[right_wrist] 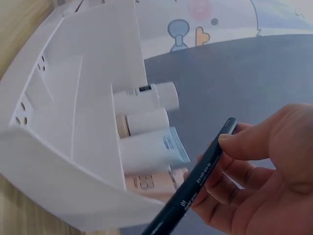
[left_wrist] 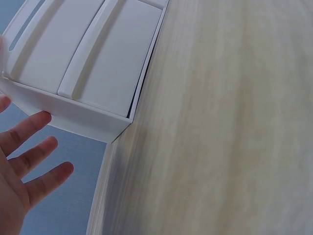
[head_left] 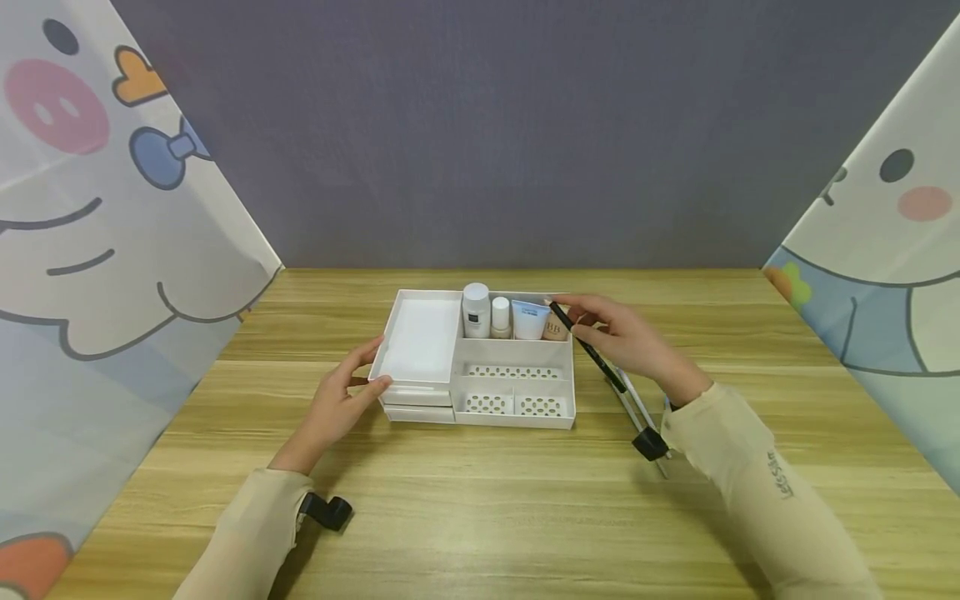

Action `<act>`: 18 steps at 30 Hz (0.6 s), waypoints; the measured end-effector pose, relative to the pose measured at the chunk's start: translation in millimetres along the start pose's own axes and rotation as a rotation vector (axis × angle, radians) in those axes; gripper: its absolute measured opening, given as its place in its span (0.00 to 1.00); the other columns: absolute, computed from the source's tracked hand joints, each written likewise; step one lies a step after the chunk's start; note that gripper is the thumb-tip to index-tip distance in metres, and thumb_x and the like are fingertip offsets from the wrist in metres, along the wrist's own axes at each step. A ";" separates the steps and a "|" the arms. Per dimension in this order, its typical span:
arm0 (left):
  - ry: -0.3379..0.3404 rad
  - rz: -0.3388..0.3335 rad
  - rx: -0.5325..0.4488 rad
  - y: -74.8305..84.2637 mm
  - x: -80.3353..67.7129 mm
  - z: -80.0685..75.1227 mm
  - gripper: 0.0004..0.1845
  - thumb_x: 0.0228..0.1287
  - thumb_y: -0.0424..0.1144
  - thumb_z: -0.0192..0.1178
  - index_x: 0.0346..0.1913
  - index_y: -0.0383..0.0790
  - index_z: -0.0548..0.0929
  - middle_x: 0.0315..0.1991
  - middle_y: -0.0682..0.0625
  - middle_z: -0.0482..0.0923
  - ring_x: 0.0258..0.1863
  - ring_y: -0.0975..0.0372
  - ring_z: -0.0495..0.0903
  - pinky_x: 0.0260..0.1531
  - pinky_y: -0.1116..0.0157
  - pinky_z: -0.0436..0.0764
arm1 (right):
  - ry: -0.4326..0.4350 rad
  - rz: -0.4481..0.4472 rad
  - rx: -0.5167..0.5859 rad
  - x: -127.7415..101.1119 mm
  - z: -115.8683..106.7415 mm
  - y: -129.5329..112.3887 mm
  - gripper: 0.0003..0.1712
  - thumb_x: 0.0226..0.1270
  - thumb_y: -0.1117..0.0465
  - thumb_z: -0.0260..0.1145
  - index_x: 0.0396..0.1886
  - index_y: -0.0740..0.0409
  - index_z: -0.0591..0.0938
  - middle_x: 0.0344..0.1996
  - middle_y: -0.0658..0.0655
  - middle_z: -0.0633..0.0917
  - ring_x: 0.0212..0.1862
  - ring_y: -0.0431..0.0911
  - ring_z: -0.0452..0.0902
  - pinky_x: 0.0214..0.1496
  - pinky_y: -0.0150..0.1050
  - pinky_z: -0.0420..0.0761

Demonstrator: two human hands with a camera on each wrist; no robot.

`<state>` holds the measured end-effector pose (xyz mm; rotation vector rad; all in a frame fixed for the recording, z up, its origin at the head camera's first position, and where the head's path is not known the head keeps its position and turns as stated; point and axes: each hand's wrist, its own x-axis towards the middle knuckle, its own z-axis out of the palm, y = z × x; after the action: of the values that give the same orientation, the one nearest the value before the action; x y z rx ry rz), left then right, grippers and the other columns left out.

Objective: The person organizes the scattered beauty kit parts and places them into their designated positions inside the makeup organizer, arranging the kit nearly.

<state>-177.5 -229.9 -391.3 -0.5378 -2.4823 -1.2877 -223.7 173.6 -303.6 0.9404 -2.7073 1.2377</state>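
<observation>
Fingers of my right hand (head_left: 626, 337) are curled around a black pen (head_left: 588, 348), pinching it near its upper end; from the head camera I see the pen slanting down to the right, its top just above the back right corner of the white organizer (head_left: 480, 358). That organizer stands on the wooden table (head_left: 480, 500), with a white-capped bottle (head_left: 476, 310), a small bottle (head_left: 500, 317), a pale blue tube (head_left: 529, 320) and a beige tube (head_left: 556, 327) upright in its rear compartment. My left hand (head_left: 339, 404) rests against the organizer's front left corner, fingers straight and relaxed, gripping nothing. A thin grey rod-like thing (head_left: 637, 417) lies on the table under my right wrist; I cannot tell what it is.

From the left wrist camera, my left fingers (left_wrist: 29, 156) are spread and straight, the top one touching the organizer's white wall (left_wrist: 83, 120); two drawer fronts (left_wrist: 93, 54) show above it.

From the right wrist camera, my thumb and fingers (right_wrist: 244, 147) clamp the pen (right_wrist: 198, 183), which bears pale lettering. It lies just beside the tubes and bottles (right_wrist: 146, 127), close over the beige one.
</observation>
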 end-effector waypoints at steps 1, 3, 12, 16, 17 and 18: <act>0.000 0.000 0.001 0.2 0.2 -0.1 0.32 0.67 0.30 0.63 0.73 0.40 0.68 0.62 0.37 0.76 0.59 0.50 0.75 0.46 0.57 0.81 | -0.006 -0.013 0.000 2.0 1.8 -0.8 0.25 0.73 0.72 0.58 0.69 0.64 0.73 0.49 0.65 0.81 0.48 0.55 0.78 0.48 0.52 0.77; 0.001 0.000 0.003 0.3 0.5 -0.2 0.32 0.66 0.29 0.63 0.72 0.40 0.68 0.61 0.37 0.76 0.59 0.51 0.75 0.46 0.57 0.81 | -0.021 -0.029 0.007 6.0 5.4 -2.0 0.25 0.73 0.73 0.57 0.69 0.63 0.73 0.50 0.65 0.81 0.49 0.55 0.78 0.48 0.52 0.77; 0.000 -0.007 -0.004 1.4 0.9 0.4 0.32 0.67 0.30 0.63 0.73 0.39 0.68 0.60 0.36 0.77 0.58 0.50 0.74 0.46 0.49 0.81 | -0.033 -0.064 0.065 20.0 19.6 -9.3 0.26 0.71 0.76 0.58 0.68 0.63 0.74 0.48 0.65 0.82 0.47 0.56 0.79 0.48 0.50 0.80; 0.000 -0.004 -0.002 0.6 0.9 0.1 0.32 0.67 0.29 0.63 0.73 0.39 0.68 0.60 0.36 0.77 0.58 0.50 0.75 0.46 0.52 0.81 | -0.022 -0.074 0.058 24.6 24.5 -11.4 0.26 0.70 0.75 0.59 0.67 0.61 0.76 0.49 0.63 0.83 0.47 0.53 0.79 0.48 0.49 0.79; 0.001 -0.004 -0.001 0.3 0.8 0.0 0.32 0.67 0.29 0.63 0.73 0.39 0.68 0.60 0.36 0.77 0.58 0.50 0.75 0.46 0.54 0.81 | -0.020 -0.079 0.054 25.9 25.8 -11.9 0.26 0.70 0.75 0.59 0.67 0.60 0.76 0.50 0.63 0.83 0.47 0.53 0.79 0.48 0.49 0.79; 0.002 -0.002 -0.001 0.0 0.7 0.0 0.32 0.67 0.29 0.63 0.73 0.39 0.68 0.60 0.37 0.77 0.58 0.50 0.75 0.46 0.56 0.81 | -0.018 -0.086 0.054 27.1 27.2 -12.7 0.25 0.70 0.74 0.60 0.66 0.60 0.77 0.50 0.63 0.83 0.47 0.53 0.79 0.48 0.49 0.79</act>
<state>-178.2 -229.8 -391.0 -0.5343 -2.4812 -1.2893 -233.1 134.4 -306.7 1.0663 -2.6282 1.2986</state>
